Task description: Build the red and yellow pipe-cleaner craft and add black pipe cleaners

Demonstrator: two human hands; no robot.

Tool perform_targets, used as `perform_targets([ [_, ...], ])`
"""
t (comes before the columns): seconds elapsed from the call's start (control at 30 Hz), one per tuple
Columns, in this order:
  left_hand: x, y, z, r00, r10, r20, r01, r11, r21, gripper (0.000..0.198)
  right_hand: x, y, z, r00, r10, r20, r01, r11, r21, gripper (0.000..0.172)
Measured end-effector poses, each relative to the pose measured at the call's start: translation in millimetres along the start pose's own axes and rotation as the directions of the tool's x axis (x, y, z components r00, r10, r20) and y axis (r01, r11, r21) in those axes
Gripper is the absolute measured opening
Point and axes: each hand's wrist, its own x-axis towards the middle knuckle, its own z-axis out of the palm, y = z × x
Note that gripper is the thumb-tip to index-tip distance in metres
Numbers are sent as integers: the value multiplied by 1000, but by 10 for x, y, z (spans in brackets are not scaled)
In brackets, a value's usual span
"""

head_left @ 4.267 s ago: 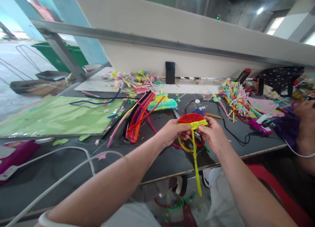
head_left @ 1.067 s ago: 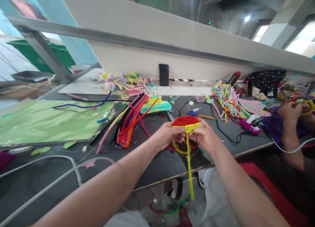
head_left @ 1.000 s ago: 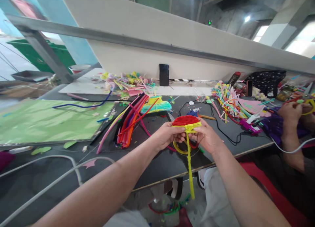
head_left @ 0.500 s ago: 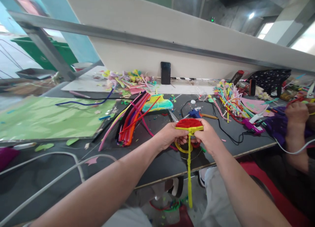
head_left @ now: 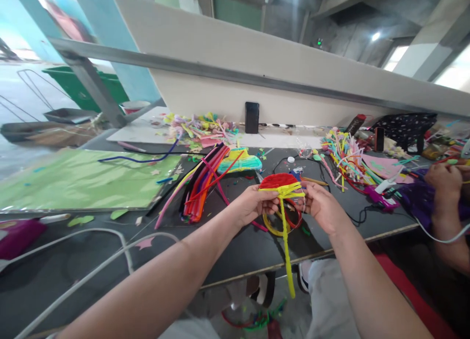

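A half-round piece of red pipe cleaners [head_left: 278, 181] with yellow strands across its lower edge is held up over the front of the table. My left hand [head_left: 257, 203] pinches its left part between thumb and fingers. At the right end, my right hand [head_left: 323, 205] has its fingertips closed by the yellow strand ends, and a thin wire-like loop shows beside them. One long yellow pipe cleaner [head_left: 287, 251] dangles from the middle, past the table edge. Behind and below lie yellow and red pipe-cleaner rings [head_left: 273, 225], partly covered.
A bundle of pipe cleaners [head_left: 205, 187] lies left of my hands. Behind them is a blue glue gun [head_left: 295, 174], mostly hidden. To the right are a purple glue gun [head_left: 384, 194] and a co-worker's hands [head_left: 444, 176]. A phone [head_left: 251, 117] leans on the partition; a white cable [head_left: 91, 275] crosses the left.
My right hand has shifted outward to the right, from the middle of the yellow strands to their end. The yellow strands now fan apart there. The view has tilted slightly.
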Motion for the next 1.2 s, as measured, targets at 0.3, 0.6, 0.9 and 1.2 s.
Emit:
perform_targets([
  [0.3, -273, 409, 200, 913, 408, 11, -408, 912, 48, 17, 51, -41, -71, 878, -388, -280, 416, 908, 46, 19],
  [0.6, -488, 453, 224, 272, 577, 771, -521, -585, 621, 28, -219, -106, 59, 960, -36, 278, -4, 990, 140, 58],
  [0.9, -387, 68, -134, 705, 196, 682, -504, -537, 676, 53, -16, 270, -55, 935, 307, 179, -296, 951, -87, 30],
  [1.2, -294, 42, -168, 779, 429, 457, -419, -186, 889, 19, -44, 253, -41, 927, 340, 156, -294, 920, -261, 31],
])
